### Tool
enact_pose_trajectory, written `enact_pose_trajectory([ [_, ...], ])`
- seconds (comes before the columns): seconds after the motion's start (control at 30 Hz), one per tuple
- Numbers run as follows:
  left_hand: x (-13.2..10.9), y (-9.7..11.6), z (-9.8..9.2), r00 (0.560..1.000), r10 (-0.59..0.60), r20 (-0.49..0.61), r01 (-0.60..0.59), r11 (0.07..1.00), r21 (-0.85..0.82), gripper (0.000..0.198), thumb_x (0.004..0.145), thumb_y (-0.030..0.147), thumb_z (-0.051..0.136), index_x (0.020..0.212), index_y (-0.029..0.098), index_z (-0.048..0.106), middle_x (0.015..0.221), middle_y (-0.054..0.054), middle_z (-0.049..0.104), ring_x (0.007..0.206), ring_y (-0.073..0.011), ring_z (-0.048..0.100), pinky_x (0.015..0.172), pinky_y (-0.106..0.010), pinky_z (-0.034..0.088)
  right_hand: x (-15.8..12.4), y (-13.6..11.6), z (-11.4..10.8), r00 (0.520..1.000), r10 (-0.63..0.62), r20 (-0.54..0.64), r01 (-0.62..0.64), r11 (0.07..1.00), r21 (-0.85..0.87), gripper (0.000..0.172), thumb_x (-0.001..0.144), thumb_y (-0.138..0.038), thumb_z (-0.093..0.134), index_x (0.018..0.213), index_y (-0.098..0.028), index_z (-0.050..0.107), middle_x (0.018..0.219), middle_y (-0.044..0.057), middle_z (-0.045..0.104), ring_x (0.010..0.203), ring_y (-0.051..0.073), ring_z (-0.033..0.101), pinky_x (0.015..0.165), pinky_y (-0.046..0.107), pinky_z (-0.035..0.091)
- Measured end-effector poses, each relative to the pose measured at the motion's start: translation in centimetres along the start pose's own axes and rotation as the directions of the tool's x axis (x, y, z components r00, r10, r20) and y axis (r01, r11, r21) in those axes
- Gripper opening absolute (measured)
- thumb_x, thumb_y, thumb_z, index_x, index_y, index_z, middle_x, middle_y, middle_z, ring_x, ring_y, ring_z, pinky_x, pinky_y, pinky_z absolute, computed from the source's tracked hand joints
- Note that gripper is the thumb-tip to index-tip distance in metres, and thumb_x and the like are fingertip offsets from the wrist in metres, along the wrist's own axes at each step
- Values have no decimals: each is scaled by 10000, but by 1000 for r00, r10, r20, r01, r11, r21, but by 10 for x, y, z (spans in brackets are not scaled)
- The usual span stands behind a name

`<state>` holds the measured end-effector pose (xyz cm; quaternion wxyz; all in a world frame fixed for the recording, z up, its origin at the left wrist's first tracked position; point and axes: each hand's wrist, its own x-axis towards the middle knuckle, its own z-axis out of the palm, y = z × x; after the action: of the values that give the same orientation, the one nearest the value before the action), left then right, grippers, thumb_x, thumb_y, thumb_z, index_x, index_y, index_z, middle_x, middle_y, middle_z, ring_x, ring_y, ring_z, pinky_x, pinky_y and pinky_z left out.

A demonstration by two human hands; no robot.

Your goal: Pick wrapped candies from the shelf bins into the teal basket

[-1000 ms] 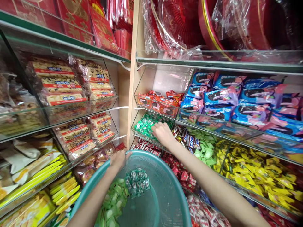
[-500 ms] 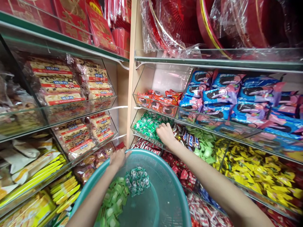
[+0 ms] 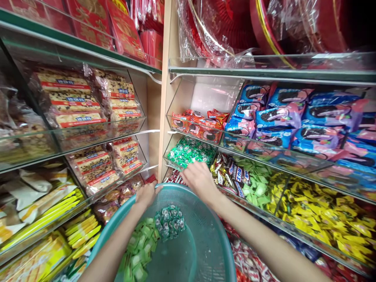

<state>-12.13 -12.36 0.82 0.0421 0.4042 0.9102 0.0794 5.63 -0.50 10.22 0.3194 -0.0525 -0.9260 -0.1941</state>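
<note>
My left hand (image 3: 147, 194) is closed around the far rim of a large teal plastic basket (image 3: 227, 250). Pale green wrapped candies (image 3: 139, 250) lie at the basket's left side, beside a cluster of dark green shiny-wrapped candies (image 3: 170, 222). Above the rim, my right hand (image 3: 199, 181) hangs with its fingers curled downward; what they hold, if anything, is hidden. Just behind it is a shelf compartment of bright green wrapped candies (image 3: 190, 150).
Glass-fronted shelves meet at a wooden post (image 3: 165, 94). Chocolate bars (image 3: 239, 174) and yellow wrapped candies (image 3: 320, 215) fill bins to the right, beneath blue cookie packets (image 3: 277, 113). Bagged pastries (image 3: 76, 100) stand on the left. Glass shelf lips (image 3: 264, 156) project near my right arm.
My right hand has come out of the bright green candy compartment, moving down and toward me to just over the basket's rim. The left hand keeps its hold on the rim.
</note>
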Motion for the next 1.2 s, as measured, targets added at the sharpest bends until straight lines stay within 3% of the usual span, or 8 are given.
enact_pose_trajectory([
  [0.17,-2,-1,1,1000,-12,7,12,1000,-5,476,881,535,282,1083,216,572,979,-136,689,951,-274,634,782,-370,464,-51,-50,45,977,-1,214,-42,980,196,209,900,-262,478,721,-183,551,737,20,563,766,168,466,720,306,283],
  [0.3,-5,-2,1,1000,-16,18,16,1000,-2,484,886,532,265,1080,213,573,979,-139,687,942,-271,637,780,-370,466,-79,-60,78,905,78,418,-176,963,202,150,876,-233,500,759,-178,575,808,32,607,837,184,515,758,313,319],
  [0.43,-6,-4,4,999,-22,36,23,1000,-11,493,885,538,257,1065,211,577,1006,-133,680,948,-273,634,777,-362,464,-93,-66,88,848,120,517,-251,949,191,150,880,-220,472,802,-186,595,862,45,628,896,197,534,799,327,349],
  [0.8,-5,-3,10,999,2,44,-1,1000,-15,491,885,526,273,1062,190,584,1019,-152,671,958,-291,626,801,-403,446,-108,-89,108,822,118,557,-205,974,97,180,853,-104,458,854,-159,630,863,75,634,909,219,540,827,358,390],
  [1.03,-2,-6,13,999,18,32,-17,1000,-16,515,892,521,239,1073,188,588,997,-160,674,966,-293,622,793,-403,448,-110,-87,109,837,108,537,-198,973,114,167,870,-167,463,835,-177,625,842,63,631,880,207,541,807,349,394],
  [1.2,1,-4,14,999,20,50,-18,999,-40,499,888,520,252,1063,202,593,1026,-152,667,979,-308,613,779,-412,454,-110,-83,104,855,174,489,-275,951,142,197,891,-272,458,831,-197,630,859,55,636,922,210,548,871,357,377],
])
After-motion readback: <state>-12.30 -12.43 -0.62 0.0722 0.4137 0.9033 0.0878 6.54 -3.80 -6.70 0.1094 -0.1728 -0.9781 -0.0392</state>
